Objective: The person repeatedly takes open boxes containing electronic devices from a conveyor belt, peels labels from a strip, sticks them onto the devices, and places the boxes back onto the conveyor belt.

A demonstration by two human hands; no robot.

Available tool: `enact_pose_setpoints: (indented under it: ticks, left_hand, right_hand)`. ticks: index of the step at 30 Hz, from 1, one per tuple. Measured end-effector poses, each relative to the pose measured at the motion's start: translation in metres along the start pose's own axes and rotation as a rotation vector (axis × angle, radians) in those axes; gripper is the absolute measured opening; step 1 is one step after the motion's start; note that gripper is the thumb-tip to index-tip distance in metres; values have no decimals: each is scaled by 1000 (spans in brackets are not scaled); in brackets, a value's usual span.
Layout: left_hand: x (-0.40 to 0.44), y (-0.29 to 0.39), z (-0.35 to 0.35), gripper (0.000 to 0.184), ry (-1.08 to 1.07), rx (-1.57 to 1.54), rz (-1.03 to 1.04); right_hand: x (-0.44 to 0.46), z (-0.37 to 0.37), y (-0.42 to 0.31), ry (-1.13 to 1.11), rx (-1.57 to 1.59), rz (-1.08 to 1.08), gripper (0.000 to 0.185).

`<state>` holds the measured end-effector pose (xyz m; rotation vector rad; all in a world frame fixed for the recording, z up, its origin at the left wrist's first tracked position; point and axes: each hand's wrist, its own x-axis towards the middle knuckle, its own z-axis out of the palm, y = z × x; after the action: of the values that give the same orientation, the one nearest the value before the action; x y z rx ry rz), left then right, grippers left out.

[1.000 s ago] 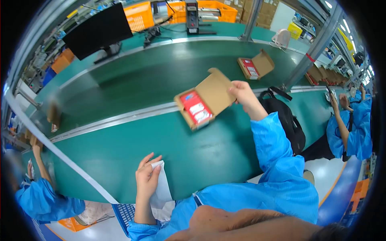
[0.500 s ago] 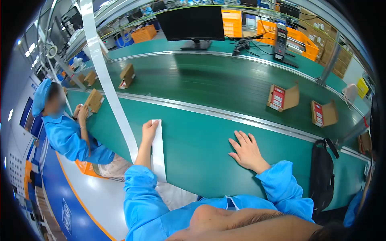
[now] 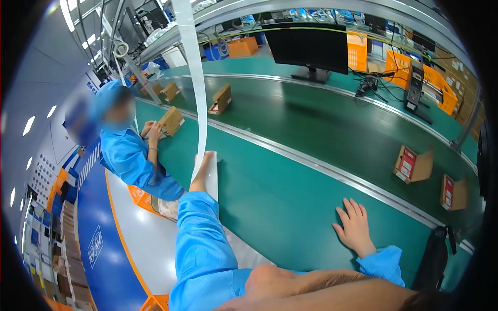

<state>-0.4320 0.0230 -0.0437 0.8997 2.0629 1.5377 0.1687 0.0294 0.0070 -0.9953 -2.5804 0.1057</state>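
My left hand (image 3: 206, 161) is closed at the top end of a flat white strip (image 3: 213, 181) lying on the green work surface (image 3: 270, 197). A long white band (image 3: 194, 88) hangs from above and crosses in front of that hand, hiding some of its fingers. My right hand (image 3: 356, 228) rests palm down on the surface, fingers stretched out, holding nothing. To my left a co-worker (image 3: 127, 150) in blue clothing and cap has both hands at a small brown carton (image 3: 170, 121).
A metal rail (image 3: 290, 150) divides the work surface from a dark green belt (image 3: 306, 116). On the belt stand open cartons with red contents (image 3: 406, 163) and further brown boxes (image 3: 221, 98). Behind are a monitor (image 3: 308, 49) and orange crates (image 3: 358, 52). A black bag (image 3: 431, 259) lies at right.
My view has swung left, so the scene sits further right. The hanging band now passes in front of my left hand. My right hand still lies flat.
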Motion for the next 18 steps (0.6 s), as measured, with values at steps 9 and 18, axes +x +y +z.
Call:
enact_pose_setpoints:
  ticks: [9,18]
  left_hand:
    - [33,-6,4,20,14,71,-126]
    - [98,30,48,25,19,418,123]
  right_hand:
    - [39,1,-36,-178,38,-45,71]
    - [169,80,-117,-298,105,-428,74]
